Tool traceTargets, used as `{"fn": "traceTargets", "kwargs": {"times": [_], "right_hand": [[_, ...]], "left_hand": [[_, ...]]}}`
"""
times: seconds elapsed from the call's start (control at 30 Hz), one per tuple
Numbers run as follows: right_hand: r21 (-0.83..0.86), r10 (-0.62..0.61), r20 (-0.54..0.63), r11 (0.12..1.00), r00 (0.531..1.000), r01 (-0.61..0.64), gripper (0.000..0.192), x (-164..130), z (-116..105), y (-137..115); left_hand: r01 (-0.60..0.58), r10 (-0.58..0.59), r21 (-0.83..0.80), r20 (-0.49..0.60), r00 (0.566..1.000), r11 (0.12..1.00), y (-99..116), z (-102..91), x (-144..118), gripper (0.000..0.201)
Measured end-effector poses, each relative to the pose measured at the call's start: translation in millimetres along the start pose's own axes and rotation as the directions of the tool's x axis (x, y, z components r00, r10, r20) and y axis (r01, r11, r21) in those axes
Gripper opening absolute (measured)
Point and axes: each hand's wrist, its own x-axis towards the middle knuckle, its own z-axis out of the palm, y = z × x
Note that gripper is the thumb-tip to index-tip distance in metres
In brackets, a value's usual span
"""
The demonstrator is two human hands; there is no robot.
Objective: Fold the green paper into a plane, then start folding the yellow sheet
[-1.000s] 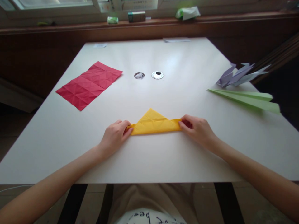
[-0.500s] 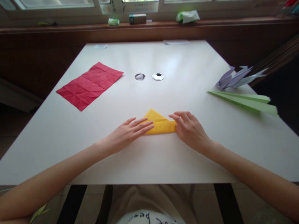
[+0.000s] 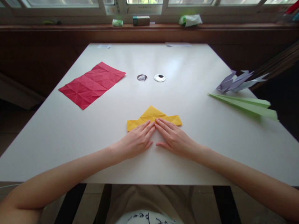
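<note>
Head view, and the big white table (image 3: 70, 133) fills the frame, smooth and glossy with window glare across its middle. Upper left of it lies a red creased sheet (image 3: 92, 84), flat, its grid of old folds plain to see. Over at the right edge sit a long green paper plane (image 3: 245, 103) and, just above it, a pale purple folded figure (image 3: 235, 81), spiky and sharp-cornered. Centre frame, low, is the yellow folded paper (image 3: 153, 116): a flat band with a triangular peak, thin, crisp and matte.

Both hands are on it. The left hand (image 3: 136, 141) and right hand (image 3: 175, 140) lie palm-down, fingers stretched out flat and meeting at the tips in a wedge, pressing the near edge of the yellow piece to the table; nothing is gripped.

My read: it is feather-light and would slide on that slick top, so pinching it at the two outer ends of the band looks safest; it would crumple easily under a rough grip.

Smallest, above centre: two round silvery discs (image 3: 151, 77).
</note>
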Motion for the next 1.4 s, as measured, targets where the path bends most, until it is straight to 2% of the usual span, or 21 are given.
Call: {"fn": "traceTargets", "kwargs": {"times": [0.07, 0.13, 0.23, 0.37, 0.5, 0.6, 0.73, 0.83, 0.93, 1.1, 1.23, 1.3, 1.4], "right_hand": [[0.029, 0.034, 0.039, 0.999, 0.999, -0.035, 0.079, 7, 3, -3], [0.064, 0.044, 0.07, 0.997, 0.997, -0.048, 0.085, 12, 5, -1], [0.073, 0.071, 0.105, 0.994, 0.992, -0.079, 0.085, 12, 6, 4], [0.009, 0.187, 0.112, 0.982, 0.976, -0.189, 0.082, 1, 3, 15], [-0.056, 0.304, 0.098, 0.952, 0.947, -0.3, 0.08, -15, 0, 27], [-0.078, 0.327, 0.067, 0.944, 0.943, -0.321, 0.076, -19, -1, 31], [-0.1, 0.316, -0.039, 0.943, 0.948, -0.319, 0.07, -9, -1, 29], [-0.146, 0.289, -0.054, 0.945, 0.956, -0.293, 0.068, 6, -6, 25], [-0.167, 0.322, -0.072, 0.929, 0.944, -0.33, 0.06, 23, -11, 19], [-0.062, 0.483, -0.177, 0.864, 0.857, -0.5, 0.055, 37, -2, 16], [0.235, 0.566, -0.254, 0.823, 0.784, -0.518, 0.058, 31, 13, 22], [0.423, 0.664, -0.241, 0.729, 0.708, -0.538, 0.063, 30, 15, 22], [0.703, 0.814, -0.139, 0.482, 0.564, -0.523, 0.074, 33, 15, 15]], "left_hand": [[0.064, -0.064, -0.026, 0.009, 0.998, 0.998, -2, 5.6, 0, 0.066], [0.1, -0.098, -0.044, 0.031, 0.995, 0.994, -7, 8.7, -1, 0.072], [0.181, -0.179, -0.032, 0.06, 0.982, 0.983, -16, 8.0, -2, 0.074], [0.29, -0.289, -0.009, 0.072, 0.955, 0.957, -26, 5.0, -8, 0.073], [0.316, -0.314, -0.012, 0.064, 0.947, 0.949, -31, 4.2, -13, 0.072], [0.308, -0.308, -0.002, 0.007, 0.951, 0.951, -31, 0.4, -11, 0.063], [0.352, -0.349, 0.024, -0.084, 0.933, 0.936, -26, -7.0, 7, 0.04], [0.365, -0.356, 0.041, -0.138, 0.924, 0.93, -22, -7.3, 26, 0.042], [0.342, -0.332, 0.031, -0.177, 0.927, 0.939, -23, -3.9, 38, 0.037], [0.386, -0.368, 0.067, -0.194, 0.91, 0.92, -30, -3.1, 38, 0.029], [0.386, -0.378, 0.001, -0.203, 0.903, 0.922, -33, -8.0, 34, 0.026], [0.374, -0.372, -0.03, -0.2, 0.907, 0.927, -32, -9.3, 32, 0.02], [0.374, -0.377, -0.057, -0.217, 0.901, 0.926, -31, -8.5, 30, 0.015]]}}
